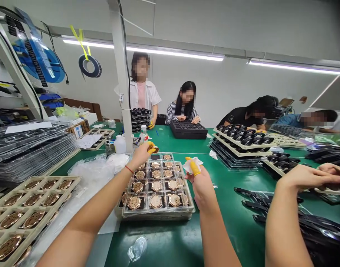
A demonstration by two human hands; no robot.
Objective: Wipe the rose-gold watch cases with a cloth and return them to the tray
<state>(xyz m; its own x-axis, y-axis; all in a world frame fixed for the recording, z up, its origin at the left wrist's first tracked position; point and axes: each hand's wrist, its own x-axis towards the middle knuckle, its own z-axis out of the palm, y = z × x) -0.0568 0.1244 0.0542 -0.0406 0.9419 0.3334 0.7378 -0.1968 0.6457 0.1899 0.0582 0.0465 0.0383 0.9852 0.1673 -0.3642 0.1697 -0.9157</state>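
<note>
My left hand [143, 154], in yellow finger cots with a red string at the wrist, is closed on a small rose-gold watch case [155, 150] above the far end of a tray. In my right hand [201, 181], a crumpled white cloth [197, 163] is pinched under a thumb or finger in a yellow cot. Between my arms lies a stack of clear plastic trays [158, 214]. Its top tray holds rows of round rose-gold watch cases [155, 201], several with backs up. One far compartment [155, 165] shows only a dark lining.
A beige tray [72, 189] of watch cases stands left, near clear plastic bags [94, 168]. Bottles [120, 144] stand behind. At right, a co-worker's arm [286, 215] reaches over black watches [322, 230]. Stacked trays [242, 152] and other people are farther back.
</note>
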